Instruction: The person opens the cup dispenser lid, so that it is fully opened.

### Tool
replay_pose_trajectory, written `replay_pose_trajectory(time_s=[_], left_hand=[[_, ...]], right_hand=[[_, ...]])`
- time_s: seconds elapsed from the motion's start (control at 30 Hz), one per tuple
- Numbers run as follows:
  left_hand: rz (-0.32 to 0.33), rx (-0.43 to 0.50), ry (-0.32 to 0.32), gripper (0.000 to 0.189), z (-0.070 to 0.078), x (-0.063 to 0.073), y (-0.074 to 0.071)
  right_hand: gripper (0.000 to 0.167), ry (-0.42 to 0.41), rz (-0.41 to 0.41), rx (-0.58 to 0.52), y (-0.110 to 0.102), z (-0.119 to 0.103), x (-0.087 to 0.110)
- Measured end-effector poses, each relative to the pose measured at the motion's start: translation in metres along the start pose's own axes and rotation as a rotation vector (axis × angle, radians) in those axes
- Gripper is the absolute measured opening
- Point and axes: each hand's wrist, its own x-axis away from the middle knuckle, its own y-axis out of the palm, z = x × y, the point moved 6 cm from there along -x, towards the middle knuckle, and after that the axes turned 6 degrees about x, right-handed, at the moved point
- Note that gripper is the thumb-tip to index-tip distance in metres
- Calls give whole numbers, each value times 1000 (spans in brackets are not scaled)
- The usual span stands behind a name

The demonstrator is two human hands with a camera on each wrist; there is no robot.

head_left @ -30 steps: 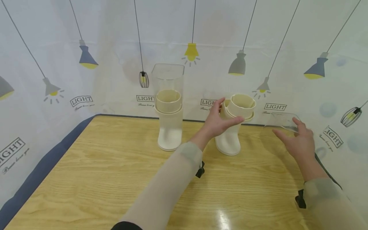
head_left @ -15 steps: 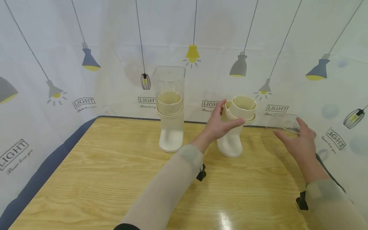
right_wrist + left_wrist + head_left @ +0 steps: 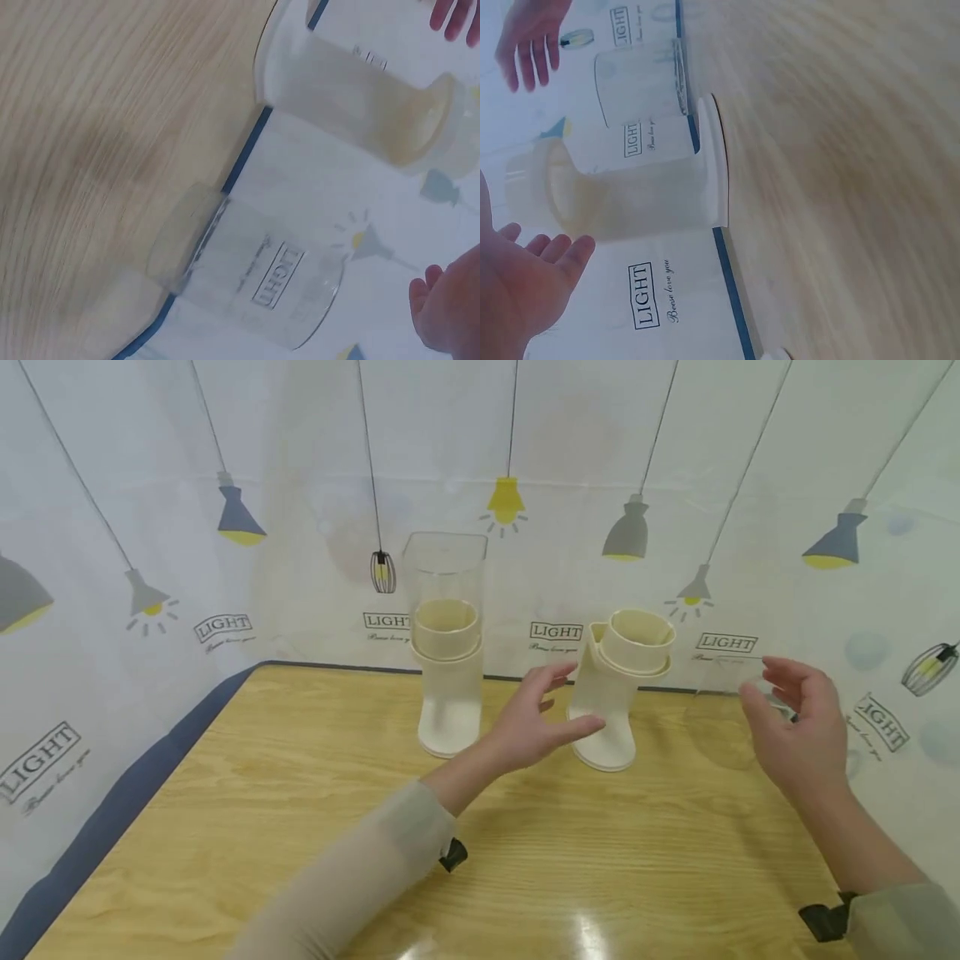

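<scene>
Two cream stands, each with a flared foot and a round collar on top, are upright on the wooden table. My left hand [image 3: 525, 727] is beside the right-hand stand [image 3: 606, 692], fingers loosely spread and holding nothing; the left wrist view shows the fingertips near its collar [image 3: 536, 184]. A clear open-topped container [image 3: 255, 274] stands on the table to the right of that stand. Close to it is my right hand [image 3: 806, 727], fingers relaxed; the right wrist view shows a gap between them. The left-hand stand [image 3: 450, 706] carries another clear container [image 3: 445, 568].
A white curtain [image 3: 315, 518] printed with lamps and the word LIGHT hangs right behind the table's back edge. The wooden table [image 3: 247, 793] stretches in front of the stands. Dark straps [image 3: 453, 856] show at both wrists.
My left hand has let go of the right-hand stand's collar and moved down and left. The right hand has come away from the clear container, shifting slightly right. Stands and containers stay in place.
</scene>
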Motion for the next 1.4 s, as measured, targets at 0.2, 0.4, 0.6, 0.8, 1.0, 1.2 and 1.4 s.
replay_pose_trajectory(time_s=[0.2, 0.4, 0.6, 0.8, 1.0, 1.2, 1.4], left_hand=[[-70, -57, 22, 82, 9, 39, -21], [-60, -85, 53, 76, 7, 64, -42], [-58, -52, 81, 72, 6, 86, -59], [-10, -61, 95, 69, 7, 106, -87], [44, -65, 82, 69, 6, 116, -118], [107, -87, 43, 69, 8, 115, -147], [175, -96, 28, 71, 9, 98, -185]], right_hand=[[42, -234, -27, -65, 8, -37, 29], [38, -388, -64, -132, 25, -63, 49], [38, -523, -104, -151, 40, -85, 64], [38, -571, -165, -191, 55, -110, 73], [35, -567, -230, -163, 71, -133, 71], [35, -542, -304, -107, 86, -159, 60], [41, -565, -351, -114, 108, -197, 36]])
